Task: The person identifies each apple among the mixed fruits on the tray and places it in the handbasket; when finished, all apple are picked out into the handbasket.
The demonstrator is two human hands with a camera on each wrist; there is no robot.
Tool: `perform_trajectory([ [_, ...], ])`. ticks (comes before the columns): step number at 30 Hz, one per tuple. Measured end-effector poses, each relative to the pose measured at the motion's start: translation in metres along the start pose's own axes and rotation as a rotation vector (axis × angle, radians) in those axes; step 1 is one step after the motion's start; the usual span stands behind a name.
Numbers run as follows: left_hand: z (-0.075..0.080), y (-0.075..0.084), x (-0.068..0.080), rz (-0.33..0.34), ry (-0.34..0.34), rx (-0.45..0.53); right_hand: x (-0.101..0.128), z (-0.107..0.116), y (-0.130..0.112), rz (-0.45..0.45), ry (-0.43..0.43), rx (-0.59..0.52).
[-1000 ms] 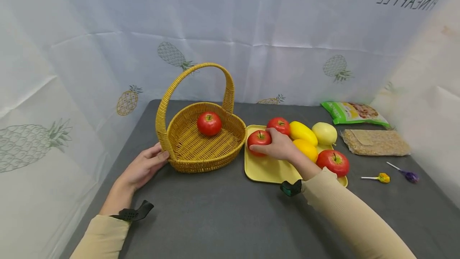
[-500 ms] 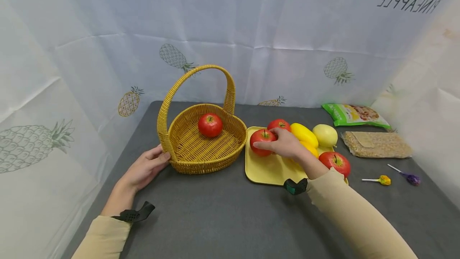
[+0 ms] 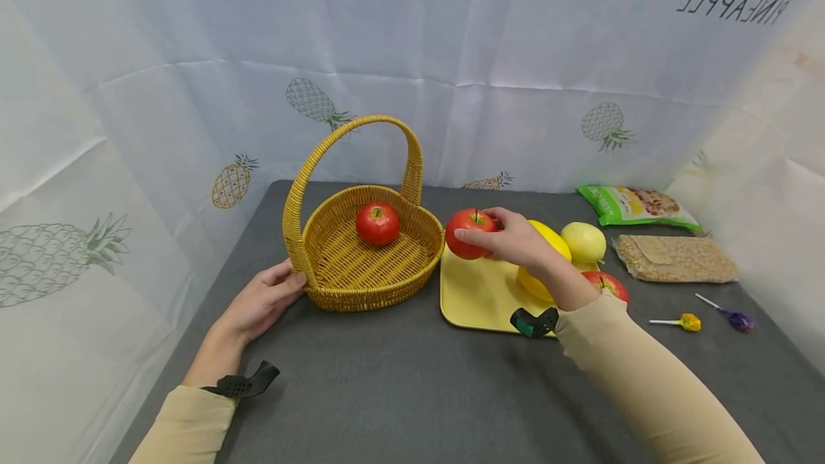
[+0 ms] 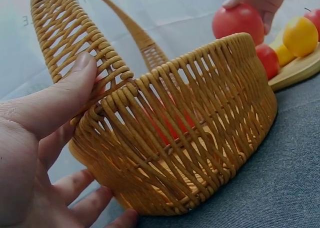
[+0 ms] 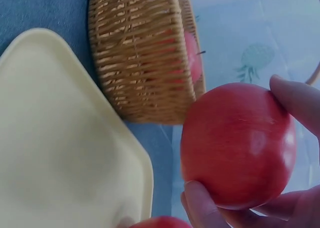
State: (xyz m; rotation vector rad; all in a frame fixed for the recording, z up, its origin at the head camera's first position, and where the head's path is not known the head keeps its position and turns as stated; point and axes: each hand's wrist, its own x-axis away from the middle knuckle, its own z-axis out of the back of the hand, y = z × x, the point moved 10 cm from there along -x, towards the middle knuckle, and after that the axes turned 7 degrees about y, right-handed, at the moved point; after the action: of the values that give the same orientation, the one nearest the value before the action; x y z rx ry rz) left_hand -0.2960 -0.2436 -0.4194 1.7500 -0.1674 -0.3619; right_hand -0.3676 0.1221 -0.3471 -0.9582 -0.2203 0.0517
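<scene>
My right hand (image 3: 477, 226) grips a red apple (image 3: 467, 220) and holds it in the air over the far left corner of the yellow tray (image 3: 473, 292), close to the wicker basket (image 3: 361, 263). In the right wrist view, fingers (image 5: 300, 100) wrap around this apple (image 5: 235, 143) just outside the basket's wall (image 5: 140, 52). A second red apple (image 3: 377, 223) lies inside the basket. My left hand (image 3: 288, 274) rests against the basket's left side, its thumb (image 4: 75, 82) pressing at the base of the handle, fingers straight along the wall.
On the tray lie two yellow fruits (image 3: 548, 238), a pale one (image 3: 583, 242) and a red apple (image 3: 609, 283). A green packet (image 3: 634, 205), a bag of grain (image 3: 673, 258) and two lollipops (image 3: 686, 321) lie on the right of the grey table (image 3: 387, 385).
My right hand closed round the red apple on the tray and lifted it up and slightly back, toward the basket. The left hand and the basket stayed where they were.
</scene>
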Motion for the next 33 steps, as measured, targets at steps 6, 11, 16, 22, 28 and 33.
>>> perform_trajectory([
  [6,0.001,0.000,0.000,0.007,0.000,-0.006,0.000,-0.002,-0.017,0.028,0.013,0.002],
  [11,0.002,-0.002,0.000,0.017,0.001,-0.036,-0.003,-0.005,-0.035,0.077,0.006,0.038],
  [16,0.002,-0.003,-0.001,0.025,-0.011,-0.043,-0.006,-0.011,-0.049,0.105,-0.025,0.028],
  [22,0.003,-0.002,-0.002,0.019,-0.022,-0.046,-0.009,-0.019,-0.060,0.112,-0.054,0.027],
  [28,0.003,-0.002,-0.002,-0.007,-0.047,-0.041,-0.010,-0.032,-0.067,0.119,-0.119,0.045],
  [33,0.000,-0.003,-0.002,-0.004,-0.053,-0.042,-0.013,-0.042,-0.067,0.115,-0.166,0.056],
])
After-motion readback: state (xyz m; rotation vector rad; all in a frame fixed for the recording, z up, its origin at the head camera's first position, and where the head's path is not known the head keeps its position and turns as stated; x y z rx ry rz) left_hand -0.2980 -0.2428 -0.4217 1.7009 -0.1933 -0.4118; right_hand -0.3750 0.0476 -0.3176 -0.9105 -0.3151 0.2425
